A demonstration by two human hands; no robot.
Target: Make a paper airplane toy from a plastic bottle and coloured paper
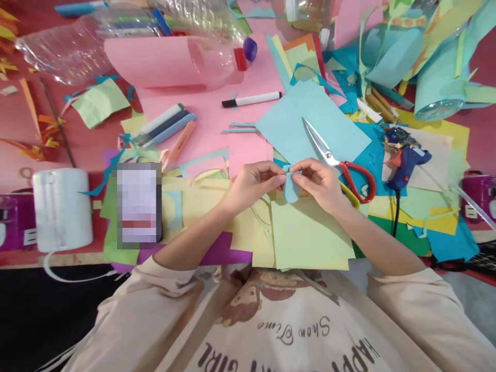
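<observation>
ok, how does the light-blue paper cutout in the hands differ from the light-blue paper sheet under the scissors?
The light-blue paper cutout is small; the light-blue paper sheet is far larger. The cutout's lower end is rounded; the sheet has straight edges. The left hand and right hand pinch the cutout; the sheet lies partly under the scissors. Both share a similar colour.

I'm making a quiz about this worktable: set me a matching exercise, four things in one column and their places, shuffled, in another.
1. Small light-blue paper piece
2. Scissors
3. Black-capped marker
4. Blue glue gun

A. On pink paper
B. Right of the scissors
C. Between left hand and right hand
D. Blades over light-blue sheet

Pairs: 1-C, 2-D, 3-A, 4-B
</observation>
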